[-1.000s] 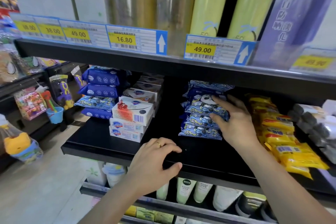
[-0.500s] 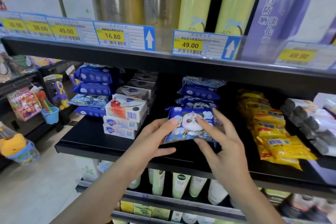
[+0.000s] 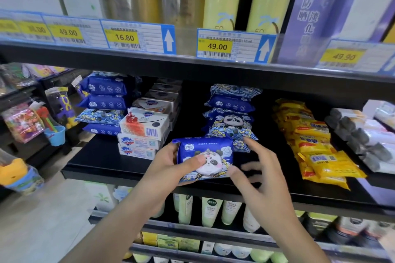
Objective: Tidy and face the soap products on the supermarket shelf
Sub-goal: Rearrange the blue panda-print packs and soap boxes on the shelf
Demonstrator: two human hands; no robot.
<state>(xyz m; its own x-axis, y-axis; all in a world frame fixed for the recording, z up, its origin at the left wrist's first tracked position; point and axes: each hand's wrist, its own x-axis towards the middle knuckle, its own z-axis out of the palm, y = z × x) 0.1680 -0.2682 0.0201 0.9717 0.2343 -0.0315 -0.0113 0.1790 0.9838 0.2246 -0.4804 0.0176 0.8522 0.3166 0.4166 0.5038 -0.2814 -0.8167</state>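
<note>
— So, where's the panda soap pack (image 3: 205, 159) right now?

— Off its pile, held over the front edge of the black shelf (image 3: 102, 163), printed face toward the camera. The left hand (image 3: 168, 165) grips its left end, thumb laid across the panda print, fingers curled behind.

— And the right hand (image 3: 259, 174)?

— Spread wide just beside the pack's right end, fingers loose and blurred. Whether a fingertip touches the wrapper, I cannot tell; it holds nothing that I can see.

— Which step is this, would you say?

— Facing a single pack, I'd judge: it's turned front-out but not yet set down. Directly behind sits the stack of blue packs (image 3: 232, 113), some showing wave patterns, one showing a panda.

— Next move?

— Probably laying it level with the label forward, squared to that stack. The boxed soaps (image 3: 142, 134) stand to the left, the yellow packets (image 3: 314, 141) to the right, so it needs to go between them without nudging either.
</note>
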